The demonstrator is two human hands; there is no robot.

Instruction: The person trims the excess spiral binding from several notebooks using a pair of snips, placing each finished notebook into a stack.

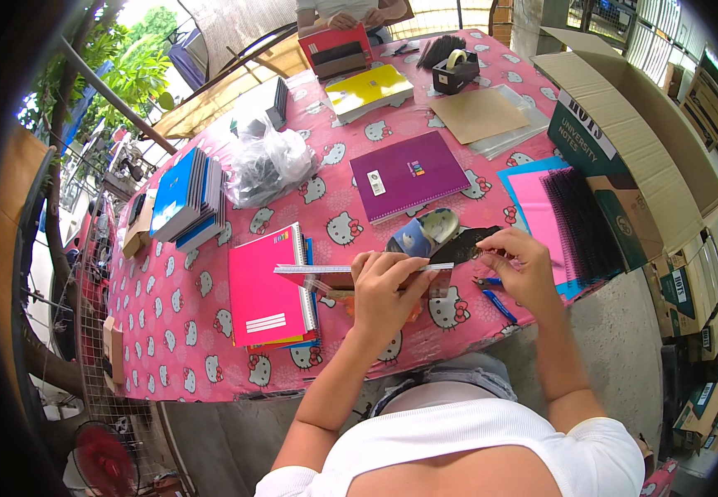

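In front of me a notebook (pixel 346 278) stands on edge, its white-bound spine upward. My left hand (pixel 386 286) is closed over the spine, fingers on the far side and thumb on the near side. To the right of the spine's end, my right hand (pixel 520 261) is pinched; whatever lies between the fingertips is too small to make out. Blue-handled pliers (pixel 498 302) lie just below that hand. Beyond the notebook sits an open blue and patterned case (pixel 422 234), next to a black flat item (pixel 471 245). A pink spiral notebook stack (pixel 263 290) lies left of my left hand.
A purple notebook (pixel 408 176) lies farther back; blue notebooks (pixel 186 199) and a plastic bag (pixel 272 166) are at left. Black binding coils (pixel 578 224) lie on pink and blue sheets, beside a large carton (pixel 624 141). Across the table, another person's hands (pixel 355 18) hold a red notebook.
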